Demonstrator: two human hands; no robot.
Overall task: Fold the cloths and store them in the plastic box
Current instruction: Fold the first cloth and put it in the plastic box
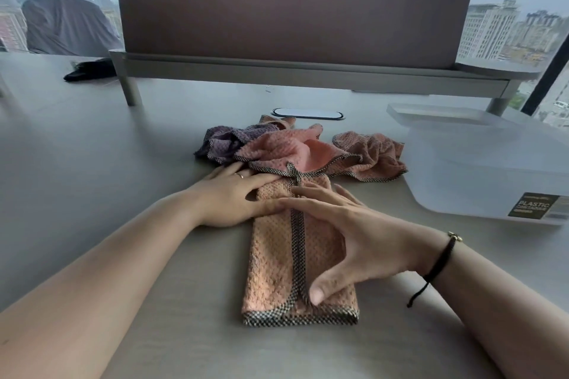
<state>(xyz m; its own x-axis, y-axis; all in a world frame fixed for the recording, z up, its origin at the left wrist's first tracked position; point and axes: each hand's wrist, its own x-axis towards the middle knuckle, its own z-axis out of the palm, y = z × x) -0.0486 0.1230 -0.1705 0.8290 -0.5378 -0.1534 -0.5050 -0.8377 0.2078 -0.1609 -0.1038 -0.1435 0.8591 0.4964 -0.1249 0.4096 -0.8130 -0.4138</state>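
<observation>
On the box (480, 169) a label reads "PLASTIC"; left hand (237, 197) and right hand (354, 234) press flat-fingered on the folded cloth (277, 271).

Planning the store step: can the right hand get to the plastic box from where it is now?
Probably yes. The right hand lies flat on the folded pink cloth, holding nothing, and the plastic box stands on that same side. Only bare table lies between them; the crumpled cloths sit farther back.

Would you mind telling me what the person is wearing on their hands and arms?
Both forearms are bare, with no sleeves in view. The left hand has a thin ring on one finger. The right hand has a black cord bracelet with a small gold charm at the wrist.
</observation>
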